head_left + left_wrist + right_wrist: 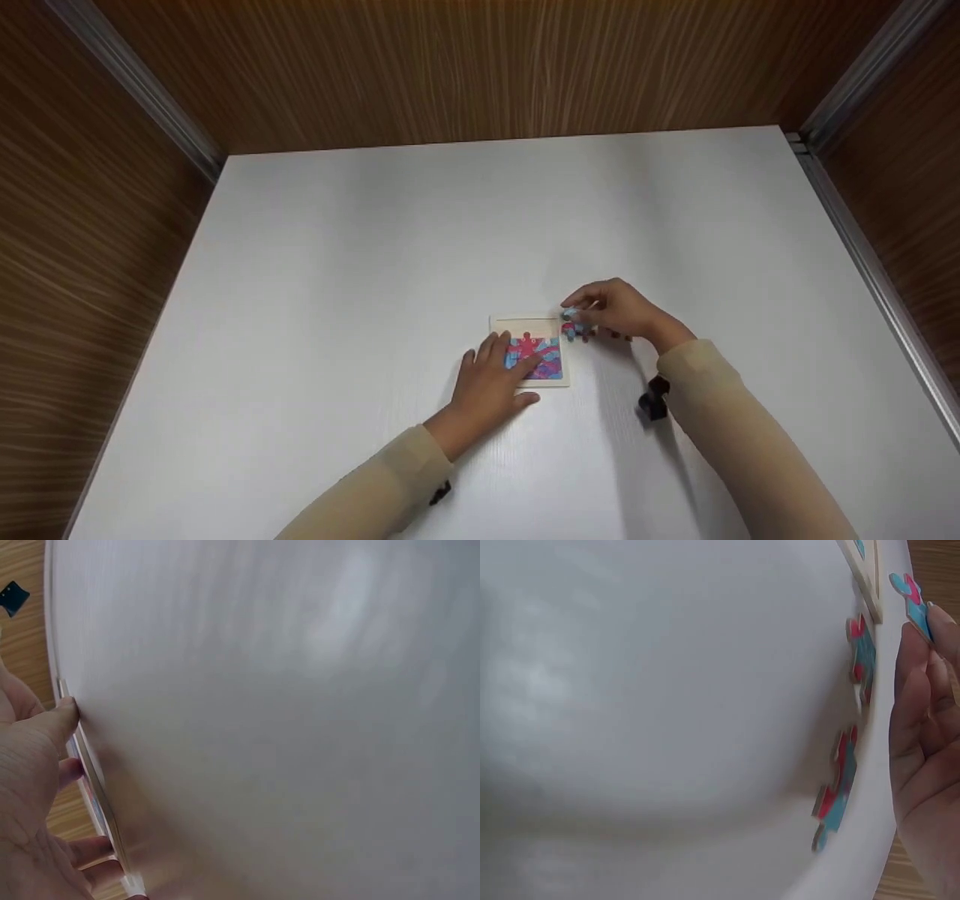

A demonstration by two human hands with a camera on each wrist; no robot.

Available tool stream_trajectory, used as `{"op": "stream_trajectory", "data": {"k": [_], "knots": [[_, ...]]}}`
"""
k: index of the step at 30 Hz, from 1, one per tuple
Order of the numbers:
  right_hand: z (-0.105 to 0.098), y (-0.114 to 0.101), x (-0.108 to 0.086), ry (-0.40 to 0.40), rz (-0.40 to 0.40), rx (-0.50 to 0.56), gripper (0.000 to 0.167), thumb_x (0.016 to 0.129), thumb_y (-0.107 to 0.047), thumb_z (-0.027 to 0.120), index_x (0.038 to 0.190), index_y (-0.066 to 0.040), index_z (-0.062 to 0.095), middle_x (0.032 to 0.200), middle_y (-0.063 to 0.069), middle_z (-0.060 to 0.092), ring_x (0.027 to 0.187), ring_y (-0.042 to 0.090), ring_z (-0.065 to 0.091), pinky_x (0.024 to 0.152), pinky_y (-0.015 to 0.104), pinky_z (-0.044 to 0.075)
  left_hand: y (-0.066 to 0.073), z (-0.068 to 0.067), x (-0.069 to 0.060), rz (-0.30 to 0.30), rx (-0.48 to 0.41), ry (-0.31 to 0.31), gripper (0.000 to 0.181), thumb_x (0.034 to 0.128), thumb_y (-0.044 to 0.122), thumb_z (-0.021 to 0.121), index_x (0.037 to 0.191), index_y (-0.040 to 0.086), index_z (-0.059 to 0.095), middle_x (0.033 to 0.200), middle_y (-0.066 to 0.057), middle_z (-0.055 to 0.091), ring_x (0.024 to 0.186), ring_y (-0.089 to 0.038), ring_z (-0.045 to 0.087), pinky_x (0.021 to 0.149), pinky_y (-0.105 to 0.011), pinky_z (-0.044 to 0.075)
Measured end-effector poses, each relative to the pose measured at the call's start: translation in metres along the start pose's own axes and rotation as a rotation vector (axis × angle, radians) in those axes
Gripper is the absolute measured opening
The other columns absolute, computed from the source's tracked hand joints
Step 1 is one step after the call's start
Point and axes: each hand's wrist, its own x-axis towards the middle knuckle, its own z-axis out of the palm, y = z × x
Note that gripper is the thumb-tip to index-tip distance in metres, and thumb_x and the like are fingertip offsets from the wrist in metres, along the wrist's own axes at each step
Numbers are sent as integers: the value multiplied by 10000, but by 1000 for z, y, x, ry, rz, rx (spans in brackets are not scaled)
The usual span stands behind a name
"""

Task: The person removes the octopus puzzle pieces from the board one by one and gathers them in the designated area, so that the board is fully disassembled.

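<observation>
A square wooden puzzle frame lies on the table, its lower part filled with pink, blue and purple pieces and its upper part bare. My left hand rests spread over the frame's left and lower side. In the left wrist view its thumb and fingertips touch the frame's edge. Just off the frame's upper right corner, my right hand pinches a blue and pink puzzle piece between thumb and fingers, raised above the table.
Two loose puzzle pieces lie beside the frame under the right hand: one piece close to the frame's corner, another piece farther off. The white table is bordered by wood-grain panels at the back and sides.
</observation>
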Motion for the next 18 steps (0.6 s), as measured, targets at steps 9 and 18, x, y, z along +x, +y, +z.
{"op": "stream_trajectory", "data": {"k": [9, 18], "knots": [[-17, 13, -9, 43, 11, -36, 215, 886, -33, 645, 1086, -55, 719, 1007, 67, 680, 811, 215, 594, 713, 347, 517, -1, 2, 0, 5, 0, 13, 572, 871, 510, 626, 1394, 320, 495, 1461, -186, 336, 1347, -364, 291, 983, -557, 326], [-33, 27, -23, 59, 65, -66, 218, 875, -9, 645, 1069, -60, 730, 1012, 74, 679, 824, 220, 571, 699, 313, 502, 1, 2, 1, -25, -20, -22, 588, 872, 509, 625, 1412, 334, 473, 1489, -174, 307, 1373, -357, 250, 1019, -562, 291]]}}
